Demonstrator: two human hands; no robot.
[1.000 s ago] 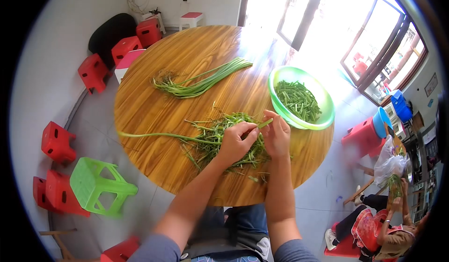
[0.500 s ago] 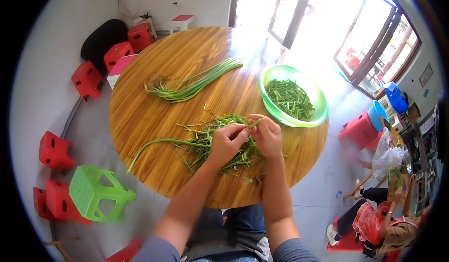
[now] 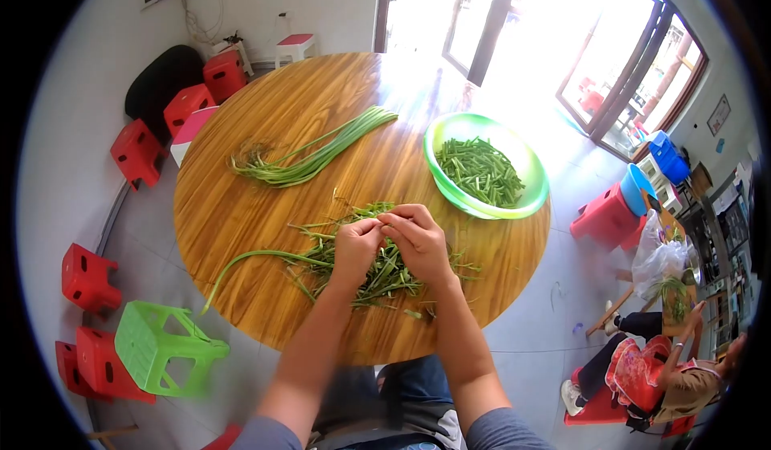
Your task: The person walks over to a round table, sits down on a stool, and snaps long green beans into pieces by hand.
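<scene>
Left hand is closed on a stem; right hand is pinched, contents hidden; snaps are best made fingertip-close.

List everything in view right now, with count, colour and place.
Table: one, brown, centre
Stalk bundle: one, green, table's far left
Bowl: one, green, table's right
Cut stalks: many, green, in bowl
Trimmings: one pile, green, beneath hands
Long stalk: one, green, left of pile
Red stools: several, both sides
Green stool: one, lower left
Chair: one, black, upper left
Basin: one, blue, right
Plastic bag: one, whitish, right
Seated person: one, lower right
Left hand: one, holding long stalk
Right hand: one, fingers by left's
</scene>
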